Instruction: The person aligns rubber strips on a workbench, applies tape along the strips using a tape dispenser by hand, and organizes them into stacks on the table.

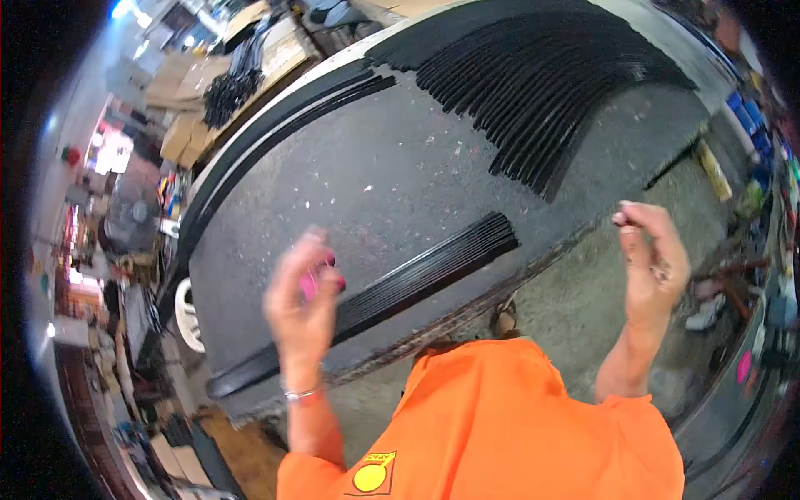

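Note:
My left hand (pixel 302 292) is raised above the table, its fingers curled around a small bright pink thing (pixel 312 283) whose kind I cannot make out; the hand is slightly blurred. Below and beside it lies a bundle of long, thin black strips (pixel 425 271), running slantwise along the near table edge. My right hand (pixel 654 262) is held up past the table's right edge, with thumb and fingertips pressed together. Whatever may be between those fingertips is too small to tell. Dark smudges mark the fingers.
On the dark table (pixel 375 167), a large fan of black strips (pixel 533 83) covers the far side. More long strips (pixel 275 133) curve along the left edge. A white plastic chair (pixel 188 317) stands at the left, near a fan (pixel 132 212). Cardboard boxes (pixel 183 140) sit beyond.

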Motion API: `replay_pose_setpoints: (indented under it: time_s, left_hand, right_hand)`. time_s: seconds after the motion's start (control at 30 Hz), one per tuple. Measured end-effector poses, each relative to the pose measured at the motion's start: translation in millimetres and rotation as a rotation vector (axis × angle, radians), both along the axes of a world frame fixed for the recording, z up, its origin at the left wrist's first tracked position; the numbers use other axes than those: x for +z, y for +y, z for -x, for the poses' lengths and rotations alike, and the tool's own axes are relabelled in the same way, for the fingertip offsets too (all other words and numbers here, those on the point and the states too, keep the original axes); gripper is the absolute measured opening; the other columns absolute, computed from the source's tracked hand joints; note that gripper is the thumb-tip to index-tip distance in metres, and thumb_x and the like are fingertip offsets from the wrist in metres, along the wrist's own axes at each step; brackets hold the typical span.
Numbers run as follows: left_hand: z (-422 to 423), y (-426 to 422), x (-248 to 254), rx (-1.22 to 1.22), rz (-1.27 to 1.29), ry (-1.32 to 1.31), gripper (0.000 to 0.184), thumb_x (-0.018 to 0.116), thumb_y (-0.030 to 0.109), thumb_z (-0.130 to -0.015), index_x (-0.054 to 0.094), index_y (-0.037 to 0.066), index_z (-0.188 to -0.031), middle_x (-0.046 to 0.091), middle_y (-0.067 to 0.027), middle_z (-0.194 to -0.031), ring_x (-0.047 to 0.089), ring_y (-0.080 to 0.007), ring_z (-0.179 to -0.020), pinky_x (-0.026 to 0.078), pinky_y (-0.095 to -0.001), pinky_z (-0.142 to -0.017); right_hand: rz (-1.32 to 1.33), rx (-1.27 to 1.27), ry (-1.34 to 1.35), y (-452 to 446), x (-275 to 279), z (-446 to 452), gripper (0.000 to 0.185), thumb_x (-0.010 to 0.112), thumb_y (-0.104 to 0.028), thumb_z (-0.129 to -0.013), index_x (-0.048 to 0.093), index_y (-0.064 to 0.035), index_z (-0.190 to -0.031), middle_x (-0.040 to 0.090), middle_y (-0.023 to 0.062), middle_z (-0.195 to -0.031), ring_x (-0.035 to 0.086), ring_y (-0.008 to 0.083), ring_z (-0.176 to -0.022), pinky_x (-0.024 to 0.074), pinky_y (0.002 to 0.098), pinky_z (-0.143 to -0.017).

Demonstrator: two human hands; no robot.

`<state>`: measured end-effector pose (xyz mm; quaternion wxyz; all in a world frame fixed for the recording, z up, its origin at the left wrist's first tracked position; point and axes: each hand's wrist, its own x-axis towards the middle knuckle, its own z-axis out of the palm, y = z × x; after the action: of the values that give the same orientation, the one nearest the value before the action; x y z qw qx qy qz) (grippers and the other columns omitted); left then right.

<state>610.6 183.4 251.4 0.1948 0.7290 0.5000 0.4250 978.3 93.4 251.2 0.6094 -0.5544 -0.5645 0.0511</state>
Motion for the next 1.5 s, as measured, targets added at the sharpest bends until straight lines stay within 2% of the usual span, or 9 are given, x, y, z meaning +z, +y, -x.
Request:
replay_pose_setpoints:
  time_s: [0.13,0.2,0.3,0.5,0.6,0.73,0.77,0.87,1.5]
  left_hand:
    - [7.3,-8.3,122.5,-0.14,-0.742,-0.106,0.05,0.058,0.003,-0.09,0.052,-0.01,-0.137,0.062,-0.0291,-0.128,0.062,-0.035,-0.12,0.049,-0.0472,-0.103]
    - [-2.5,-30.8,202.6,-0.302,-0.829,0.29,0.056,0.046,0.024,-0.099,0.039,-0.003,-0.147,0.051,-0.0221,-0.142,0.06,-0.0324,-0.124,0.054,-0.0439,-0.1]
    - [-17.9,-48.1,240.5,-0.445,-0.941,0.433,0.055,0.047,0.024,-0.099,0.04,-0.003,-0.146,0.052,-0.0221,-0.141,0.06,-0.0322,-0.123,0.054,-0.0437,-0.099]
    - [-16.1,-53.2,236.3,-0.47,-0.994,0.472,0.053,0.048,0.023,-0.099,0.042,-0.003,-0.144,0.053,-0.022,-0.139,0.06,-0.0317,-0.121,0.054,-0.0434,-0.098]
    - [-7.4,-55.3,231.9,-0.474,-1.006,0.468,0.052,0.048,0.023,-0.099,0.042,-0.003,-0.143,0.053,-0.022,-0.138,0.06,-0.0315,-0.12,0.054,-0.0433,-0.097]
    - [10.2,-58.1,228.1,-0.484,-1.022,0.451,0.051,0.049,0.023,-0.099,0.044,-0.003,-0.142,0.054,-0.022,-0.137,0.06,-0.0312,-0.119,0.054,-0.043,-0.097]
    - [16.1,-59.4,228.3,-0.482,-1.03,0.447,0.051,0.049,0.023,-0.099,0.044,-0.003,-0.142,0.054,-0.022,-0.136,0.061,-0.0311,-0.119,0.054,-0.043,-0.097]
    - [33.4,-62.9,231.1,-0.462,-1.044,0.43,0.05,0.049,0.022,-0.098,0.045,-0.004,-0.141,0.054,-0.0219,-0.135,0.061,-0.0308,-0.118,0.054,-0.0428,-0.096]
    - [35.9,-23.9,205.8,-0.379,-1.121,0.399,0.044,0.052,0.021,-0.098,0.05,-0.004,-0.134,0.057,-0.0217,-0.129,0.061,-0.0293,-0.111,0.055,-0.0418,-0.093]
  right_hand:
    - [-0.231,0.137,-0.011,19.6,35.6,-37.5,0.022,0.069,-0.015,-0.095,0.068,0.0051,-0.105,0.067,0.016,-0.104,0.065,0.0198,-0.089,0.0518,0.0296,-0.082]
    - [-0.308,0.157,-0.101,28.0,44.4,-53.4,0.034,0.067,-0.026,-0.097,0.066,0.0062,-0.108,0.065,0.0199,-0.102,0.061,0.0231,-0.085,0.0492,0.0325,-0.074]
    - [-0.41,0.249,-0.176,34.9,54.1,-69.2,0.041,0.062,-0.034,-0.099,0.064,0.0049,-0.112,0.063,0.0184,-0.096,0.054,0.0234,-0.08,0.0423,0.0345,-0.067]
    - [-0.428,0.472,-0.273,20.1,83.7,-72.5,0.044,0.052,-0.043,-0.101,0.06,-0.0083,-0.127,0.055,0.0058,-0.093,0.044,0.0209,-0.084,0.0339,0.0387,-0.075]
    - [-0.402,0.414,-0.218,6.2,86.5,-62.6,0.035,0.063,-0.048,-0.094,0.059,-0.021,-0.116,0.048,-0.0032,-0.091,0.042,0.0182,-0.089,0.0325,0.0397,-0.081]
    - [-0.455,0.461,-0.083,-7.9,102.6,-31.7,0.025,0.069,-0.041,-0.087,0.053,-0.0233,-0.093,0.047,-0.0062,-0.084,0.045,0.0155,-0.087,0.0365,0.0386,-0.081]
    - [-0.476,0.552,-0.203,-3.4,115.1,-28.0,0.024,0.057,-0.045,-0.095,0.054,-0.0212,-0.092,0.05,-0.0044,-0.084,0.047,0.0157,-0.087,0.0391,0.0399,-0.081]
    - [-0.409,0.632,-0.069,-18.3,135.5,10.5,0.029,0.051,-0.044,-0.101,0.06,-0.021,-0.085,0.053,-0.0036,-0.082,0.052,0.0167,-0.091,0.0401,0.0388,-0.077]
    - [-0.459,0.472,-0.076,28.0,99.2,19.5,0.019,0.055,-0.033,-0.097,0.063,-0.0169,-0.089,0.057,-0.0001,-0.087,0.055,0.0183,-0.089,0.0429,0.0377,-0.077]
